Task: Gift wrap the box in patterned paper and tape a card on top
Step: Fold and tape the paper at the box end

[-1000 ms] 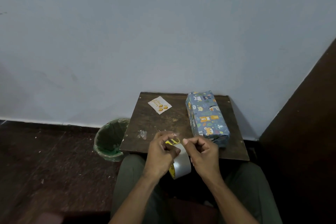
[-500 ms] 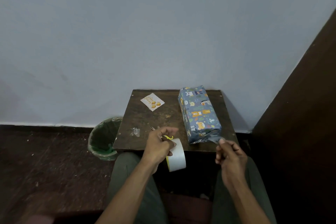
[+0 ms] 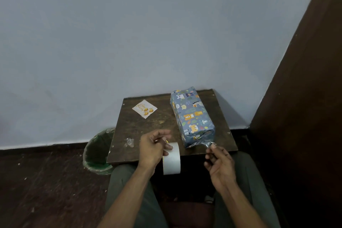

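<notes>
box (image 3: 192, 117) already wrapped in patterned paper, on table (image 3: 148, 131) just beyond right hand (image 3: 219, 163), which pinches tape strip at near end. tape roll (image 3: 171, 159) gripped by left hand (image 3: 153, 149). card (image 3: 144, 108) beyond left hand, not yet taped on.

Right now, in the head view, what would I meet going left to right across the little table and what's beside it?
Green bin on the floor → crumpled clear scrap → birthday card → left hand holding the tape roll → wrapped box → right hand at the box's near end.
</notes>
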